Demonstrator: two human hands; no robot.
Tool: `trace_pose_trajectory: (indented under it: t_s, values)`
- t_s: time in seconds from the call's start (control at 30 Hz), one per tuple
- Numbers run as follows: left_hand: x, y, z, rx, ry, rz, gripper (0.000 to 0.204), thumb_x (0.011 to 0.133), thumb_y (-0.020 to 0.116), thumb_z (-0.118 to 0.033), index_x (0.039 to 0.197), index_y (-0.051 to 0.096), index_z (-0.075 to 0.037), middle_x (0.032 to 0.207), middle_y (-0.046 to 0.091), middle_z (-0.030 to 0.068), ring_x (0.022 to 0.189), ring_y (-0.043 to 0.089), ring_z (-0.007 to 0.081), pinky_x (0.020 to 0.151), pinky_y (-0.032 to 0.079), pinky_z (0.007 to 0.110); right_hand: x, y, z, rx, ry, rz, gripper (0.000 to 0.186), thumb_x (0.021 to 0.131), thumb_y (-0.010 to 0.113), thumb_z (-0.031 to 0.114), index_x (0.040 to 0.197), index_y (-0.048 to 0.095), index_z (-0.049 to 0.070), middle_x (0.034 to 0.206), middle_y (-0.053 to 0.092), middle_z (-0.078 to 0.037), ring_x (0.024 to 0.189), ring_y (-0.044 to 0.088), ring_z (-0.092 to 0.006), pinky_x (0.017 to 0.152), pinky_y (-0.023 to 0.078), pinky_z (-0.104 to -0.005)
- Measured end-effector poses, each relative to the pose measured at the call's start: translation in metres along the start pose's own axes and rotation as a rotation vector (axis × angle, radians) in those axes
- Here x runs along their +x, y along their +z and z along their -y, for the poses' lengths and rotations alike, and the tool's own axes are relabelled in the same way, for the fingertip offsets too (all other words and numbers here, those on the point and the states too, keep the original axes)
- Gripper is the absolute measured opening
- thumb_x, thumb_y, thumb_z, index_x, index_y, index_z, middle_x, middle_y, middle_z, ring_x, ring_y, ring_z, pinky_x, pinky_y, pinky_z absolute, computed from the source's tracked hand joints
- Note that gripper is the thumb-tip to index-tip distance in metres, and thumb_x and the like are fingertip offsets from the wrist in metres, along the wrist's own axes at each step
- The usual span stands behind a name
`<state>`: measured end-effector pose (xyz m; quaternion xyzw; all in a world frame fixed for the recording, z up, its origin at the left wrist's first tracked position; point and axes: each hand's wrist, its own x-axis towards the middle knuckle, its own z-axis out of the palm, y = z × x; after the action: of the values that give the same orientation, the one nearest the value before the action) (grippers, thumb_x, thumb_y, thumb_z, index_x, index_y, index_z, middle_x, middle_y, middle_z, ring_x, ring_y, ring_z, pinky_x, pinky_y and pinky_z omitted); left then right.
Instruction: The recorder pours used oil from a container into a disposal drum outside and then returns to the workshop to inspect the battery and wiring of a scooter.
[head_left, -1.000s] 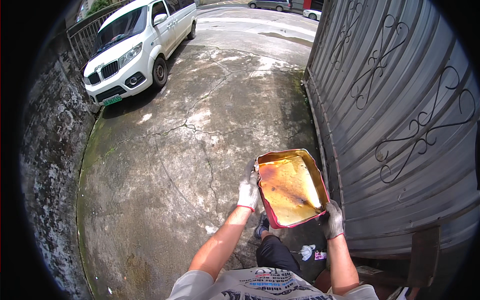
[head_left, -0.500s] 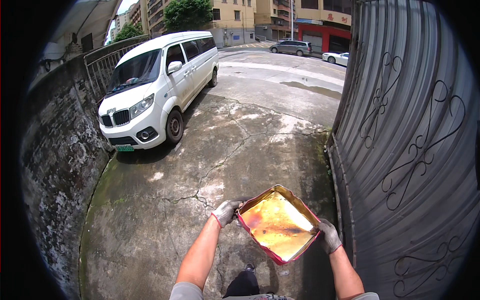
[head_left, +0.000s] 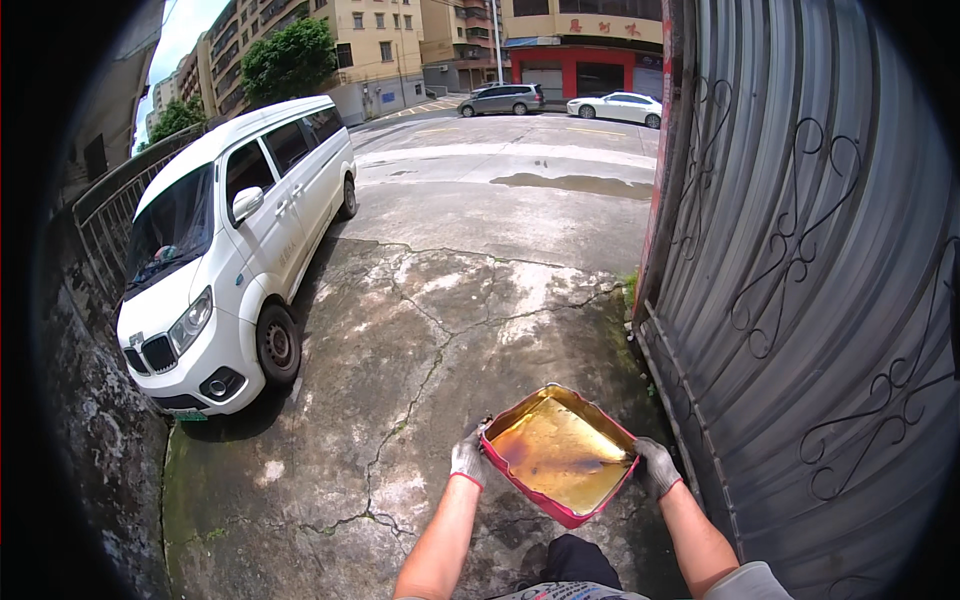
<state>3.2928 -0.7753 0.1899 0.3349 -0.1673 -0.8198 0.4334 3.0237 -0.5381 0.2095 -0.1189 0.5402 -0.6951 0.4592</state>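
Note:
Between my hands, in front of my body, is a square shallow metal tin (head_left: 560, 450), red outside and gold-coloured inside. Its inner bottom carries dark scorch-like stains, and the rim looks uneven. My left hand (head_left: 469, 456), in a pale grey work glove with a red cuff edge, grips the tin's left corner. At the right corner my right hand (head_left: 656, 467), gloved alike, closes on the rim. The tin is held above the concrete, open side up. Some fingertips are hidden behind its walls.
A white van (head_left: 235, 250) is parked at the left beside a stained wall (head_left: 95, 420). Along the right runs a corrugated metal gate (head_left: 780, 250) with curled ironwork. Cracked concrete (head_left: 420, 350) leads to a street with a puddle (head_left: 575, 185), a grey car (head_left: 502, 99) and a white car (head_left: 614, 107).
I have moved forward, and the view has turned somewhat right: the van now sits farther left and more of the white car shows. Both hands still hold the tin.

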Motion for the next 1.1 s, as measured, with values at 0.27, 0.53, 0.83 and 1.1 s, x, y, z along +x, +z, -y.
trace_pose_trajectory:
  t_s: [0.27, 0.53, 0.83, 1.1]
  values:
    - [0.277, 0.035, -0.037, 0.457, 0.111, 0.044, 0.030, 0.092, 0.044, -0.005, 0.120, 0.049, 0.003, 0.105, 0.061, 0.0159, 0.084, 0.063, 0.0232, 0.074, 0.054, 0.036, 0.247, 0.058, 0.031, 0.166, -0.050, -0.112, 0.022, 0.082, 0.052, 0.016, 0.099, 0.057, 0.003, 0.081, 0.058, -0.007, 0.071, 0.057, -0.0189, 0.054, 0.048, -0.0337]
    - [0.420, -0.141, -0.117, 0.641, -0.200, -0.544, 0.031, 0.090, 0.044, -0.032, 0.089, 0.056, -0.005, 0.059, 0.055, 0.0064, 0.043, 0.050, 0.0217, 0.036, 0.037, 0.037, 0.540, 0.094, 0.093, 0.269, -0.108, -0.500, 0.020, 0.083, 0.054, 0.014, 0.099, 0.053, 0.003, 0.078, 0.056, -0.008, 0.063, 0.055, -0.0183, 0.047, 0.044, -0.0295]
    - [0.674, -0.153, -0.170, 0.376, -0.755, -0.752, 0.032, 0.089, 0.039, -0.040, 0.078, 0.056, -0.015, 0.055, 0.043, 0.0079, 0.046, 0.040, 0.0295, 0.042, 0.034, 0.043, 0.824, 0.069, 0.131, 0.433, -0.054, -0.682, 0.019, 0.083, 0.054, 0.018, 0.099, 0.058, 0.008, 0.086, 0.062, -0.006, 0.066, 0.060, -0.0190, 0.044, 0.048, -0.0293]
    - [1.058, 0.079, -0.194, 1.471, -0.315, -0.282, 0.023, 0.090, 0.042, -0.016, 0.090, 0.062, -0.005, 0.067, 0.061, 0.0128, 0.049, 0.056, 0.0264, 0.042, 0.046, 0.039, 1.018, 0.078, 0.186, 0.565, 0.027, -0.890, 0.021, 0.081, 0.056, 0.021, 0.100, 0.056, 0.010, 0.088, 0.062, -0.006, 0.063, 0.058, -0.0200, 0.045, 0.046, -0.0318]
